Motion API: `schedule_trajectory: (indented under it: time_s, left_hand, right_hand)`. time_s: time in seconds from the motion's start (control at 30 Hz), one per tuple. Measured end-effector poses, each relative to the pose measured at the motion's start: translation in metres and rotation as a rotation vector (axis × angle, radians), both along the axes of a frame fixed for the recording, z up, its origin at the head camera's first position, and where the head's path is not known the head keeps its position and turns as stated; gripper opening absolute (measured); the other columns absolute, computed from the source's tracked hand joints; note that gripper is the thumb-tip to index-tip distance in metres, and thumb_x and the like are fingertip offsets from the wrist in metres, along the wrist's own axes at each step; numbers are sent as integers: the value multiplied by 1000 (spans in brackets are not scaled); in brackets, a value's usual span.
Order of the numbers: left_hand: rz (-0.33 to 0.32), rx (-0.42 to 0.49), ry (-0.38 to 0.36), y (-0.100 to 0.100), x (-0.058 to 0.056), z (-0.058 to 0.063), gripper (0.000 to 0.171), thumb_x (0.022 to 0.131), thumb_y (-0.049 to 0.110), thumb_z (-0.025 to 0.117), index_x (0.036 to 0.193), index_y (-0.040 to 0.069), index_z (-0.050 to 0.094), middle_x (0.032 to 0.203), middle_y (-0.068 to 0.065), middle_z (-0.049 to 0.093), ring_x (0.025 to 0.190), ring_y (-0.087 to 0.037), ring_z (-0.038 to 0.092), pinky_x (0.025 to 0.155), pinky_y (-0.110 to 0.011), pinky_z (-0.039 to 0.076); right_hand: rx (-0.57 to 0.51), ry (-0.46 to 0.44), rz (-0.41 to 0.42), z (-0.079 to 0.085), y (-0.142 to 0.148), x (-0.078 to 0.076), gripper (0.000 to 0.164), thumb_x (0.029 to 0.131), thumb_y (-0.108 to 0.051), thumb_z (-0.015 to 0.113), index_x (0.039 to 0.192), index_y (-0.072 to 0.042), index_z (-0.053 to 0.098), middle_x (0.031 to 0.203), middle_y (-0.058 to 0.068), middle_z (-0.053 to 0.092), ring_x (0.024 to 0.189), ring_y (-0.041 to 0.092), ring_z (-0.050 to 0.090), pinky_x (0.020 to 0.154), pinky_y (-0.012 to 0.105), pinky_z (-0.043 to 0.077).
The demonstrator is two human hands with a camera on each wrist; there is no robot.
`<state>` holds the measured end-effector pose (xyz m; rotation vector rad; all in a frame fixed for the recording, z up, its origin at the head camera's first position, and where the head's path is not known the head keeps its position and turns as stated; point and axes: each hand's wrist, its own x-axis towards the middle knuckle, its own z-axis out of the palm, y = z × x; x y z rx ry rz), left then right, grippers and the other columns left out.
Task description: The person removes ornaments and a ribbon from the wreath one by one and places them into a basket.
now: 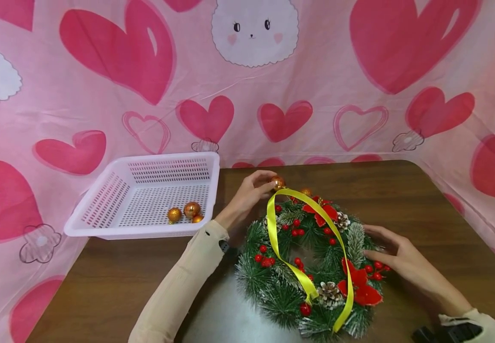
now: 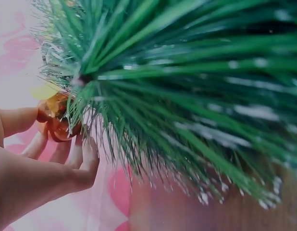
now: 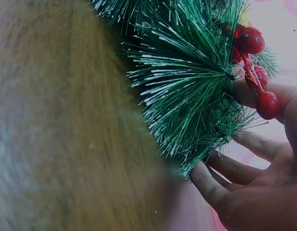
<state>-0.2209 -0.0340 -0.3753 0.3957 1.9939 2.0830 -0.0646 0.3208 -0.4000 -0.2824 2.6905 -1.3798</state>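
Observation:
A green Christmas wreath point(image 1: 282, 286) with frosted tips, red berries, pinecones and red poinsettias lies on the table. A yellow ribbon point(image 1: 272, 224) loops over it. At the wreath's far left edge, my left hand point(image 1: 249, 190) pinches a shiny copper-orange bauble point(image 1: 278, 183) between thumb and fingers; in the left wrist view the bauble point(image 2: 56, 118) is against the green needles. Another orange bauble point(image 1: 306, 191) sits beside it at the wreath's far edge. My right hand point(image 1: 410, 264) grips the right side of the wreath, thumb by the red berries point(image 3: 267, 105) and fingers around the outer needles.
A white plastic basket point(image 1: 140, 232) stands at the back left of the brown wooden table point(image 1: 436, 205), holding several orange baubles point(image 1: 192, 209). A pink cloth point(image 1: 247, 85) printed with hearts hangs behind the table.

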Motion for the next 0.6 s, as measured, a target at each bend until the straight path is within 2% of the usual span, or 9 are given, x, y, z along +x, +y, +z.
schedule_trajectory:
  time_s: [0.13,0.23,0.33,0.47,0.6]
  left_hand:
    - [14,-39,25,-4,3,1,32,99,13,62,129,4,59,126,-15,59,104,-25,66,97,-52,50]
    - [75,-97,60,-7,5,3,31,98,11,63,128,3,60,125,-15,60,105,-27,64,96,-54,51]
    - [141,-140,81,-10,7,6,31,98,11,63,128,2,60,124,-16,60,103,-28,63,95,-55,51]
    - [216,-141,93,-13,7,10,30,97,10,63,126,3,61,123,-14,61,102,-25,61,94,-57,50]
    - [274,-113,118,-19,6,14,30,97,8,64,126,2,60,123,-12,63,102,-20,62,92,-56,51]
  right_hand:
    - [11,6,-2,0,1,-1,55,95,-26,69,144,-12,49,139,4,53,111,-15,47,86,12,46]
    - [16,13,-3,-1,1,-1,55,95,-26,69,144,-12,50,139,4,53,111,-15,47,86,11,45]
    - [16,17,1,-1,2,-2,55,95,-24,69,144,-11,49,140,10,53,111,-13,48,85,10,45]
    - [18,19,4,0,2,-2,55,95,-23,69,144,-11,49,141,16,52,111,-12,49,85,10,44]
    - [20,18,1,-1,1,-2,55,95,-24,69,144,-12,49,140,11,53,110,-13,49,85,11,45]
